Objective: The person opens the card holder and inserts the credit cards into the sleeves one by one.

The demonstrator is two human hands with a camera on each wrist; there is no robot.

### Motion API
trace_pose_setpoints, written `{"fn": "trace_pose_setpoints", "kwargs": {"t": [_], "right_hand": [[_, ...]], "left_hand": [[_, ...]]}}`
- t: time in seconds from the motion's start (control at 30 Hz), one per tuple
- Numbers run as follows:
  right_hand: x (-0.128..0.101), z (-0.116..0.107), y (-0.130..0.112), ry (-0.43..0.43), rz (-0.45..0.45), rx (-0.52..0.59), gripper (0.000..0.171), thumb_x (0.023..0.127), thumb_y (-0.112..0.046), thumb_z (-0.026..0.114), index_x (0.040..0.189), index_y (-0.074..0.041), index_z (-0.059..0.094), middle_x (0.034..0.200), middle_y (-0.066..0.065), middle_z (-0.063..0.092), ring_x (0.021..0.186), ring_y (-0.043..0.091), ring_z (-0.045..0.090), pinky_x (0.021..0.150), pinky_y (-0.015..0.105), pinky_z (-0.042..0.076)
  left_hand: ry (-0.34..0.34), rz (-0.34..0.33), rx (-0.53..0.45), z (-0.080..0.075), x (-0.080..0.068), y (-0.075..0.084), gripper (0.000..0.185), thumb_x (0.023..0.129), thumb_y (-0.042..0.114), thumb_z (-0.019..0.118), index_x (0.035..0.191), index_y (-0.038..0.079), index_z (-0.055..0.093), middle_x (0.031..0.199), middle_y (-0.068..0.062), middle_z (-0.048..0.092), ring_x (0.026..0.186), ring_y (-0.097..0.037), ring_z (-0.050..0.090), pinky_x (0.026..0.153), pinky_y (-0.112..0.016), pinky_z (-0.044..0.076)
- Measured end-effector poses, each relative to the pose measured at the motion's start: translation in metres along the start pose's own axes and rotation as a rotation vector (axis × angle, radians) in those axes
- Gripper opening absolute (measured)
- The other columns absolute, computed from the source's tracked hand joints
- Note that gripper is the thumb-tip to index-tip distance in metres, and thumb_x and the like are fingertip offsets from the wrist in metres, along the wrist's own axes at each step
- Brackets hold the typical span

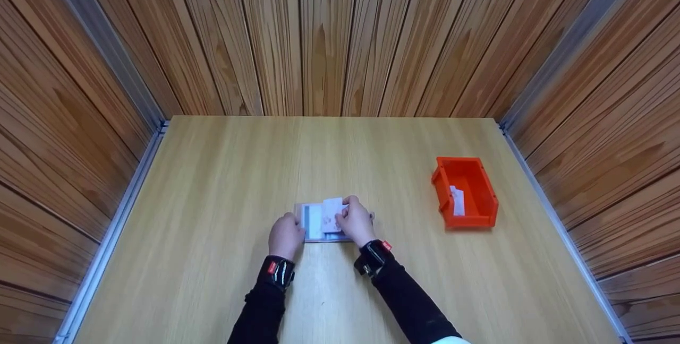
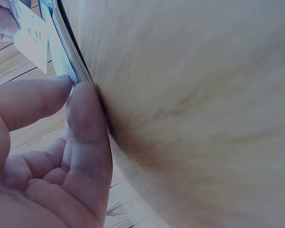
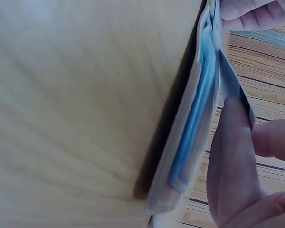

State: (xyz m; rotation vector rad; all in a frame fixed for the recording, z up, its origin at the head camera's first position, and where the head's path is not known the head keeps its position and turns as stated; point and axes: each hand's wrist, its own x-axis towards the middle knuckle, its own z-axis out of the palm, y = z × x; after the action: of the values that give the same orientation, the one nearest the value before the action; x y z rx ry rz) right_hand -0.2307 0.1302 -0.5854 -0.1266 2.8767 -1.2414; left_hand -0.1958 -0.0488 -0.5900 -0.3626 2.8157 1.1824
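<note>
A flat, open card holder (image 1: 313, 221) with clear bluish sleeves lies on the table in front of me. My left hand (image 1: 286, 235) pinches its left edge between thumb and forefinger; the left wrist view shows the fingertips right at the edge (image 2: 78, 57). Over the holder's right half, my right hand (image 1: 357, 224) pinches a small white card (image 1: 332, 214) with faint printing. In the right wrist view this card (image 3: 232, 83) stands tilted up from the holder, its lower end at the sleeve. Part of the holder's right side is hidden behind my right hand.
An orange-red open bin (image 1: 486, 200) stands on the table to the right, with a white card-like piece (image 1: 457, 200) inside. Wood-panelled walls (image 1: 329, 41) with metal strips (image 1: 127, 195) along the edges enclose the table (image 1: 223, 174) at the back and sides.
</note>
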Motion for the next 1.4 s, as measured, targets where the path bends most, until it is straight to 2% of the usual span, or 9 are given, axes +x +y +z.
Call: {"fn": "trace_pose_setpoints", "kwargs": {"t": [0.17,0.4,0.6,0.7,0.9,1.07,1.23,1.3,1.4], "right_hand": [[0.0016,0.0009,0.0005,0.007,0.020,0.013,0.030,0.087,-0.005,0.070,0.112,-0.001,0.054,0.076,-0.001,0.054,0.065,0.014,0.052,0.074,0.039,0.039],[0.0058,0.0016,0.0024,0.076,0.004,-0.026,0.030,0.086,-0.006,0.071,0.111,-0.001,0.054,0.074,-0.004,0.055,0.066,0.014,0.053,0.070,0.039,0.036],[0.0071,0.0031,0.0043,0.099,-0.005,-0.048,0.030,0.085,-0.006,0.072,0.109,-0.002,0.054,0.073,-0.005,0.054,0.066,0.014,0.053,0.071,0.042,0.036],[0.0064,0.0042,0.0038,0.097,-0.004,-0.051,0.031,0.085,-0.007,0.072,0.109,-0.002,0.054,0.073,-0.005,0.054,0.065,0.014,0.052,0.070,0.040,0.035],[0.0051,0.0062,0.0020,0.060,0.029,0.012,0.031,0.086,-0.004,0.070,0.111,0.000,0.053,0.074,-0.001,0.053,0.062,0.014,0.051,0.066,0.035,0.040],[0.0030,0.0067,0.0022,0.030,0.033,-0.016,0.030,0.086,-0.006,0.072,0.110,-0.001,0.054,0.075,-0.002,0.053,0.066,0.015,0.053,0.081,0.044,0.037],[0.0013,0.0062,0.0022,-0.006,0.025,-0.017,0.030,0.086,-0.006,0.072,0.109,-0.001,0.054,0.076,-0.001,0.052,0.067,0.016,0.052,0.074,0.039,0.041],[0.0009,0.0062,0.0025,-0.016,0.016,-0.018,0.030,0.085,-0.006,0.071,0.108,0.000,0.054,0.075,-0.001,0.052,0.066,0.016,0.051,0.066,0.035,0.043],[0.0002,0.0063,0.0029,-0.029,0.012,-0.034,0.030,0.084,-0.006,0.072,0.106,0.000,0.054,0.074,-0.002,0.052,0.065,0.015,0.051,0.063,0.033,0.043]], "left_hand": [[-0.001,-0.007,-0.004,0.0003,0.0003,-0.0002,0.007,0.086,0.001,0.066,0.090,-0.001,0.061,0.082,-0.007,0.059,0.076,-0.024,0.056,0.070,-0.041,0.047],[0.029,0.043,-0.001,0.0021,-0.0007,-0.0021,0.006,0.084,0.000,0.065,0.089,-0.001,0.062,0.081,-0.008,0.061,0.077,-0.026,0.059,0.070,-0.043,0.048],[-0.015,-0.023,-0.027,0.0015,-0.0001,-0.0005,0.009,0.087,0.001,0.064,0.095,-0.003,0.062,0.085,-0.007,0.060,0.079,-0.024,0.058,0.072,-0.041,0.049],[-0.015,-0.023,-0.030,0.0012,0.0002,-0.0001,0.009,0.087,0.001,0.065,0.095,-0.003,0.062,0.084,-0.008,0.060,0.079,-0.024,0.058,0.072,-0.041,0.049],[-0.042,-0.055,-0.036,0.0007,0.0013,0.0004,0.012,0.089,0.002,0.065,0.099,-0.002,0.061,0.087,-0.008,0.060,0.081,-0.024,0.058,0.073,-0.040,0.049],[-0.048,-0.069,-0.038,0.0011,0.0019,0.0007,0.014,0.090,0.003,0.065,0.102,-0.002,0.062,0.090,-0.008,0.061,0.084,-0.024,0.058,0.075,-0.040,0.049],[-0.029,-0.042,-0.027,0.0007,0.0013,-0.0001,0.014,0.088,0.003,0.067,0.101,-0.003,0.063,0.090,-0.009,0.062,0.085,-0.026,0.060,0.076,-0.041,0.049],[-0.002,-0.007,-0.015,0.0007,0.0007,-0.0008,0.013,0.087,0.003,0.067,0.097,-0.003,0.064,0.088,-0.010,0.063,0.084,-0.027,0.061,0.076,-0.043,0.049],[0.036,0.039,0.001,0.0009,-0.0007,-0.0018,0.010,0.084,0.001,0.067,0.092,-0.003,0.064,0.084,-0.010,0.064,0.081,-0.029,0.062,0.073,-0.044,0.049]]}}
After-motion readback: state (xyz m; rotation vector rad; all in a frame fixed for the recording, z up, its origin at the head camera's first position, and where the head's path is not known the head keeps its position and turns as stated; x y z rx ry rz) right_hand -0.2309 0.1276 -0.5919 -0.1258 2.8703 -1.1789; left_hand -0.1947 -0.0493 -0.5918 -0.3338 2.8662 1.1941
